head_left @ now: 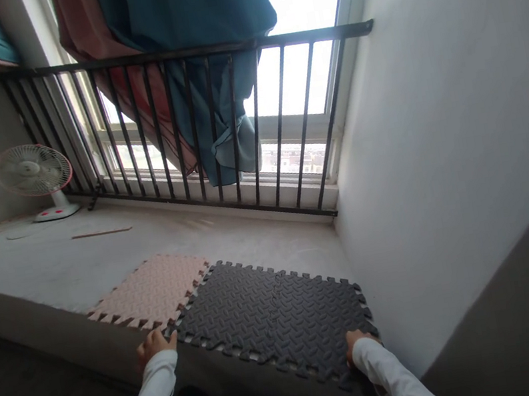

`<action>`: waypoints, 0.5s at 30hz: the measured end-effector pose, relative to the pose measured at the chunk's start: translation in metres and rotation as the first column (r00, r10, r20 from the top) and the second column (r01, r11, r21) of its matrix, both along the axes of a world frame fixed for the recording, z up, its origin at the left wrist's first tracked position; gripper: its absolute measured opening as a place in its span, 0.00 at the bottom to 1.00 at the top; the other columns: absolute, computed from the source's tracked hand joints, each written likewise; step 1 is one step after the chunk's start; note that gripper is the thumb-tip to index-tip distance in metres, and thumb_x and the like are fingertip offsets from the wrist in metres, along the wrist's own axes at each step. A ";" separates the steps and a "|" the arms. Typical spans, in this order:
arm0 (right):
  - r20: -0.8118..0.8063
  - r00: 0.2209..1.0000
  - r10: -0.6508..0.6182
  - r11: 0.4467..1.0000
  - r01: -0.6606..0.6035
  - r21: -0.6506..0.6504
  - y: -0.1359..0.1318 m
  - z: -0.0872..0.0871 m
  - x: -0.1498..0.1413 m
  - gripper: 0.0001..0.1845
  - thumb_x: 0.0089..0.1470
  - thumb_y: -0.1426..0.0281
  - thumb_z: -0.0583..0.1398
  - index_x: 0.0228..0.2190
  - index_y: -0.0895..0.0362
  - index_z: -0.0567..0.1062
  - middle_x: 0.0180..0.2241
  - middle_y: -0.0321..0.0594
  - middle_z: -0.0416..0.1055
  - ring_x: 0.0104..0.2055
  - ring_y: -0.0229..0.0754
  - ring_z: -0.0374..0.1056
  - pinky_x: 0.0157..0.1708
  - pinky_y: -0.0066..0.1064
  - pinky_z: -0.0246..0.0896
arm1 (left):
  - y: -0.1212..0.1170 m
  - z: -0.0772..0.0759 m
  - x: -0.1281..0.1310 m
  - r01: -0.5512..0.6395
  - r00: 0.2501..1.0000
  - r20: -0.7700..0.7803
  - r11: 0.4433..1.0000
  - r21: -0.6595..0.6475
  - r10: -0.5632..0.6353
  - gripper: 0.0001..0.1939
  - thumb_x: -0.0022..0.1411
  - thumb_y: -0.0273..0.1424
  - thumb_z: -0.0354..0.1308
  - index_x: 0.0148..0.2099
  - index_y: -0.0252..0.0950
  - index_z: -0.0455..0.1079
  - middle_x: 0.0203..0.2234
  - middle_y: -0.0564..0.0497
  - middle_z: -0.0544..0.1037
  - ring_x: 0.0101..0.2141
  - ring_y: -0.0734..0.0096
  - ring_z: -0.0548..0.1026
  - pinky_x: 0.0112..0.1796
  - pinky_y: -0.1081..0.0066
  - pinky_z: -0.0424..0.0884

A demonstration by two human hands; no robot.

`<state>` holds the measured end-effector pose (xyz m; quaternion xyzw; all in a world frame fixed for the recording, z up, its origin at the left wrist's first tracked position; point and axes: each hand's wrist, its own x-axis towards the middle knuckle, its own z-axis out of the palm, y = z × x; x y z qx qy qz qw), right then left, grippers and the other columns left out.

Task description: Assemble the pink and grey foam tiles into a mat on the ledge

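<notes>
Two dark grey interlocking foam mats (274, 314) lie joined on a raised concrete ledge, with a pink foam mat (153, 291) linked to their left side. My left hand (154, 345) rests at the near left corner of the grey mats, where they meet the pink one; its fingers are curled on the mat edge. At the near right corner my right hand (358, 343) grips the grey mat's edge, fingers mostly hidden under it. Both arms wear white sleeves.
A black metal railing (192, 129) runs in front of a bright window, with teal and pink cloths (185, 28) draped over it. A small white fan (35, 175) stands at the far left. A thin wooden stick (102, 232) lies on the ledge. A white wall (445, 127) closes the right side.
</notes>
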<state>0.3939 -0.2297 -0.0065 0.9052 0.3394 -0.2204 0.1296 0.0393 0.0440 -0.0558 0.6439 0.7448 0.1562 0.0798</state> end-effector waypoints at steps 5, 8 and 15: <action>-0.015 1.000 0.003 1.000 -0.003 -0.018 0.004 0.005 -0.002 0.37 0.23 0.74 0.66 0.43 0.58 0.69 0.46 0.50 0.66 0.47 0.55 0.62 0.43 0.43 0.61 | 0.031 0.001 -0.010 0.203 0.939 -0.271 0.978 -0.056 -0.210 0.19 0.54 0.34 0.42 0.44 0.33 0.66 0.45 0.42 0.68 0.47 0.57 0.61 0.43 0.64 0.58; -0.014 1.000 0.010 0.999 -0.010 -0.033 0.005 0.011 -0.004 0.36 0.24 0.75 0.65 0.42 0.59 0.70 0.45 0.50 0.67 0.47 0.53 0.63 0.43 0.42 0.62 | 0.043 -0.003 -0.008 0.337 0.885 -0.341 0.942 -0.003 -0.318 0.19 0.54 0.30 0.41 0.43 0.32 0.67 0.41 0.41 0.71 0.44 0.60 0.65 0.43 0.68 0.58; -0.023 1.000 0.004 0.998 -0.006 -0.056 0.007 0.014 -0.005 0.34 0.24 0.73 0.66 0.41 0.58 0.71 0.45 0.49 0.68 0.45 0.51 0.64 0.44 0.40 0.61 | 0.027 0.028 0.054 0.251 0.968 -0.061 0.953 0.169 -0.244 0.19 0.51 0.35 0.45 0.43 0.33 0.64 0.36 0.43 0.74 0.38 0.63 0.70 0.40 0.70 0.61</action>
